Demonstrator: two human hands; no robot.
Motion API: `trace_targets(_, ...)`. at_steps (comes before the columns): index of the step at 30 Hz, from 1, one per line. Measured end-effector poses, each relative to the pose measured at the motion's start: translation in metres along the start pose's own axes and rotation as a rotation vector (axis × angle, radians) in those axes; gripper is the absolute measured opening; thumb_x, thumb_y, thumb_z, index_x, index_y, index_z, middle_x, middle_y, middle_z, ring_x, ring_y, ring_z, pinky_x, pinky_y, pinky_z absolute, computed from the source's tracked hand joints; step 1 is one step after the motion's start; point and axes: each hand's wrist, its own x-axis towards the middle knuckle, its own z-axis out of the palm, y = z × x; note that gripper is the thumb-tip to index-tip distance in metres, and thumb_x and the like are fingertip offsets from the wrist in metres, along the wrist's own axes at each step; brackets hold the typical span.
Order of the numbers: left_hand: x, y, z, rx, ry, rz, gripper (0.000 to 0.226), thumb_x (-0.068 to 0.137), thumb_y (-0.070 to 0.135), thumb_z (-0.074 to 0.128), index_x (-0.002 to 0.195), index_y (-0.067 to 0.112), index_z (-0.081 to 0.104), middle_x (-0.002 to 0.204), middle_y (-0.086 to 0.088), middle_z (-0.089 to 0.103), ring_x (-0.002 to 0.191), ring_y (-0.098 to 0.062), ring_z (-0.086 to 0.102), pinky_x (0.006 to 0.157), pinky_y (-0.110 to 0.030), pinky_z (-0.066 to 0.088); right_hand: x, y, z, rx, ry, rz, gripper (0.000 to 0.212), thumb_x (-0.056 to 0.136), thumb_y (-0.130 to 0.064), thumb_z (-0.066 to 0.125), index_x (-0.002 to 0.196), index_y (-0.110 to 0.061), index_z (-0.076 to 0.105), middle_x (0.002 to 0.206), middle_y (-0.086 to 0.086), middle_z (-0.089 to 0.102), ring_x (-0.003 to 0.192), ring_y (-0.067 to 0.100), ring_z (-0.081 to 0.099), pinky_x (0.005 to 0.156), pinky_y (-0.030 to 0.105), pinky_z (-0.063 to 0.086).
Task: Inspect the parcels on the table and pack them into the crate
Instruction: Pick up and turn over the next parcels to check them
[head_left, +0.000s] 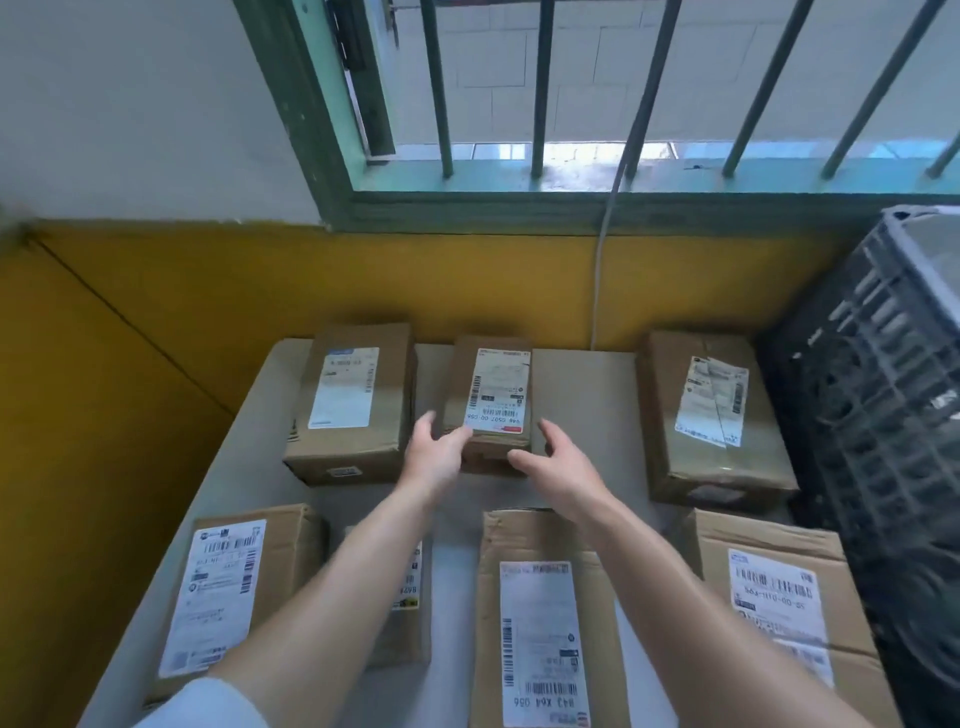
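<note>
Step seemed: grasp parcel (491, 400), which lay back-middle on desk (587, 395) | left hand (434, 452) and right hand (558, 462) flanked its near end, fingers (460, 434) apart, empty | next called for clasping both sides, lifting toward crate (872, 415).

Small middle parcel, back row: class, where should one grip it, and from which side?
Likely its two long side faces, left hand and right hand reaching from the near end: the small middle parcel lies flat, narrow, with gaps either side.
</note>
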Motion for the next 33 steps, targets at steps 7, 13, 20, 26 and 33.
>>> trace_targets(7,0.013,-0.003,0.007,-0.004,-0.016,0.003,0.059,0.1,0.025,0.064,0.154,0.012,0.044,0.149,-0.008,0.056,0.134,-0.026,0.054,0.117,-0.041,0.04,0.014,0.004,0.011,0.111,0.006,0.032,0.038,0.097,-0.01,0.06,0.134,-0.021,0.058,0.135,0.0,0.067,0.108,0.011,0.059,0.085,0.018,0.041)
trace_targets(13,-0.011,0.002,0.008,-0.171,0.008,0.106,0.032,0.103,0.015,0.059,0.135,0.014,0.058,0.131,-0.005,0.065,0.116,-0.019,0.061,0.095,-0.03,0.049,-0.004,0.009,-0.006,0.292,0.171,-0.035,0.034,0.101,-0.015,0.062,0.135,-0.017,0.058,0.122,-0.006,0.063,0.11,0.009,0.058,0.077,0.01,0.042)
trace_targets(20,-0.063,0.02,0.034,-0.361,-0.027,0.203,0.02,0.101,0.033,0.065,0.119,0.025,0.062,0.114,-0.001,0.07,0.103,-0.014,0.063,0.076,-0.027,0.05,-0.045,0.014,-0.036,0.564,0.311,-0.103,0.025,0.098,-0.034,0.067,0.119,-0.023,0.058,0.118,-0.002,0.068,0.109,0.009,0.063,0.087,0.026,0.051)
trace_targets(26,-0.096,0.031,0.069,-0.429,-0.093,0.322,0.024,0.103,0.017,0.061,0.126,0.022,0.054,0.12,-0.002,0.07,0.106,-0.005,0.065,0.077,-0.014,0.053,-0.067,0.015,-0.07,0.622,0.41,-0.237,0.021,0.1,-0.024,0.065,0.118,-0.024,0.055,0.114,-0.005,0.069,0.108,0.007,0.066,0.096,0.033,0.056)
trace_targets(33,-0.096,0.051,0.089,-0.431,-0.214,0.332,0.075,0.082,0.052,0.081,0.144,0.038,0.042,0.127,0.008,0.07,0.119,-0.007,0.066,0.107,-0.031,0.049,-0.077,0.025,-0.095,0.659,0.366,-0.348,0.053,0.101,-0.003,0.06,0.149,-0.021,0.049,0.142,-0.004,0.062,0.126,-0.001,0.061,0.11,0.026,0.049)
